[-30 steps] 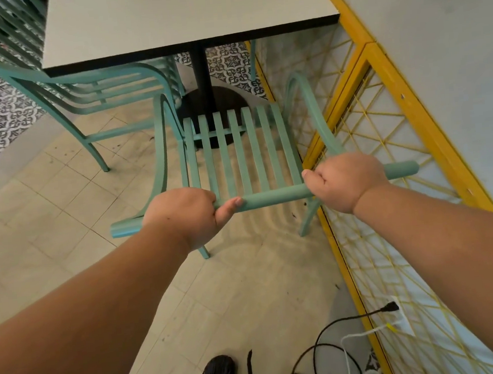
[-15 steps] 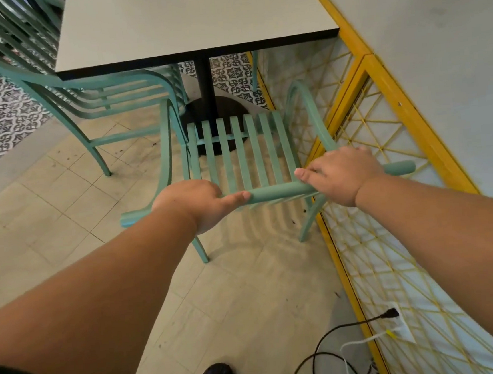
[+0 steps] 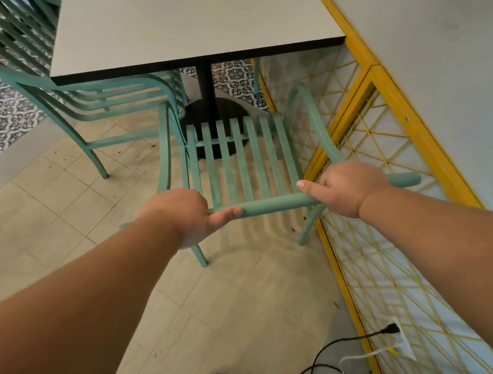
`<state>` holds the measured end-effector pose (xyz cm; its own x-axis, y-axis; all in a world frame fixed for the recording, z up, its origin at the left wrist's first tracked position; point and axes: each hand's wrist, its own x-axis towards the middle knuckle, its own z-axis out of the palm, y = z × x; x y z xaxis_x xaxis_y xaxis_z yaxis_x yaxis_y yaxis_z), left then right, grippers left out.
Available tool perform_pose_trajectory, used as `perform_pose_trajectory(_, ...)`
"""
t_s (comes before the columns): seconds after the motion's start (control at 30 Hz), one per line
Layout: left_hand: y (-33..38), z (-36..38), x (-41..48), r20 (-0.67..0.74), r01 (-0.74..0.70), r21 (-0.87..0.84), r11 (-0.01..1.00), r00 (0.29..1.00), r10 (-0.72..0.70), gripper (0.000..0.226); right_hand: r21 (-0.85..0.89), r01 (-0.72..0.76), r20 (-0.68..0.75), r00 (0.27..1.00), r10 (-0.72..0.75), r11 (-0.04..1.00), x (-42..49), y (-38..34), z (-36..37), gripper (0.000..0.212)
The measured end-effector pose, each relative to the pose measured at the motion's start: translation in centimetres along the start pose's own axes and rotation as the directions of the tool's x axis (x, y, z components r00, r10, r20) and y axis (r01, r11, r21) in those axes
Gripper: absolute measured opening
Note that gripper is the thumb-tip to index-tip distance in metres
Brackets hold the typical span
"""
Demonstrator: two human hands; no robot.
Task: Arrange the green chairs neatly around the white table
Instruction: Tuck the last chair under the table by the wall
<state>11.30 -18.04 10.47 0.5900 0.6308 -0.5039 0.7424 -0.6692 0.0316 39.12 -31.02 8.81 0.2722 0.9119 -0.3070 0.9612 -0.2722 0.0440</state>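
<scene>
A green slatted chair (image 3: 243, 160) stands on the tiled floor facing the white table (image 3: 189, 21), its seat just short of the table's near edge. My left hand (image 3: 188, 214) grips the left part of the chair's top back rail, thumb under the bar. My right hand (image 3: 349, 186) grips the same rail further right, fingers curled over it. A second green chair (image 3: 89, 102) stands at the table's left side, partly tucked under the top.
A yellow-framed mesh panel (image 3: 363, 135) runs along the right, close to the chair's right armrest. The table's black pedestal base (image 3: 212, 115) sits ahead of the seat. Black and white cables (image 3: 337, 355) and a wall socket lie near my shoe at the bottom.
The chair and both hands have moved forward, toward the table. Both hands keep their grip on the back rail.
</scene>
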Motion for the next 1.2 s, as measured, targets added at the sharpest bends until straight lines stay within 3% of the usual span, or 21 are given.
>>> perform_pose_trajectory(0.23,-0.4,-1.8,3.2,-0.004,0.01,-0.028,1.0,1.0,-0.01,0.11,-0.011,-0.006,-0.041,0.999,0.005,1.0,3.2,0.8,-1.4,0.088)
perform_pose_trajectory(0.73,0.6,-3.0,6.3,-0.037,-0.013,-0.044,0.999,0.999,0.011,0.11,-0.055,0.004,-0.073,0.997,-0.008,0.998,6.9,3.9,-2.0,0.1)
perform_pose_trajectory(0.97,0.6,-2.8,6.3,-0.037,0.014,-0.071,0.997,0.999,-0.016,0.101,-0.06,-0.026,-0.063,0.998,0.022,0.998,6.9,3.7,-2.1,0.089)
perform_pose_trajectory(1.2,0.6,-3.2,6.7,-0.056,-0.057,-0.06,0.997,0.997,0.054,0.089,-0.07,-0.038,-0.086,0.996,0.032,0.997,7.6,4.3,-1.9,0.084)
